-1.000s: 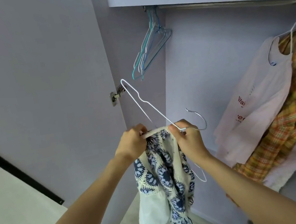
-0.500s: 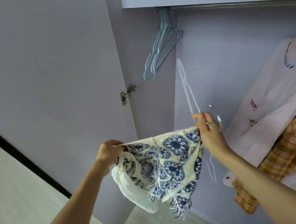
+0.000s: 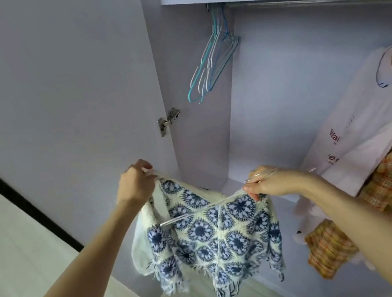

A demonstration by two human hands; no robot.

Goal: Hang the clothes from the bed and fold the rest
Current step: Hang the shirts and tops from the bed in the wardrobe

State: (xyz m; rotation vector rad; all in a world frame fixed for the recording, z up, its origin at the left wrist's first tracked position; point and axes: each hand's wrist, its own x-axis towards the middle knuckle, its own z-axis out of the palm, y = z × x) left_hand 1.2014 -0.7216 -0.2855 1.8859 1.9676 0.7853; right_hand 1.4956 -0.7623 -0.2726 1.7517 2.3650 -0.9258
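1. Left hand [image 3: 135, 185] pinches crochet top [image 3: 209, 230] by its edge, in front of open wardrobe.
2. Right hand [image 3: 275, 183] grips white hanger [image 3: 199, 210] and fabric; feed hanger arm into neckline.
3. Keep fabric spread, avoid snagging yarn.

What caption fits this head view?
Both hands, left and right, hold a blue-patterned top and white hanger before the wardrobe.
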